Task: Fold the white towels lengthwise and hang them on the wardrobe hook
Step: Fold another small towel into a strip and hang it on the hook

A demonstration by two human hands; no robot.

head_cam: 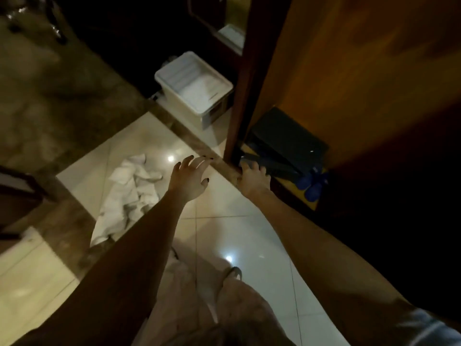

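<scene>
Crumpled white towels [127, 196] lie in a heap on the pale tiled floor at centre left. My left hand [190, 177] reaches forward above the floor with its fingers spread, holding nothing, to the right of the towels. My right hand [252, 179] stretches toward the lower edge of the open wooden wardrobe [349, 78], its fingers straight near the door post; whether it touches the wood is unclear. No hook shows in this view.
A white plastic bin [194, 88] stands on the floor beyond the hands. Inside the wardrobe sit a dark box [287, 141] and blue slippers [313, 184]. A brown stone strip [189, 138] crosses the floor. My legs and a sandalled foot [233, 273] are below.
</scene>
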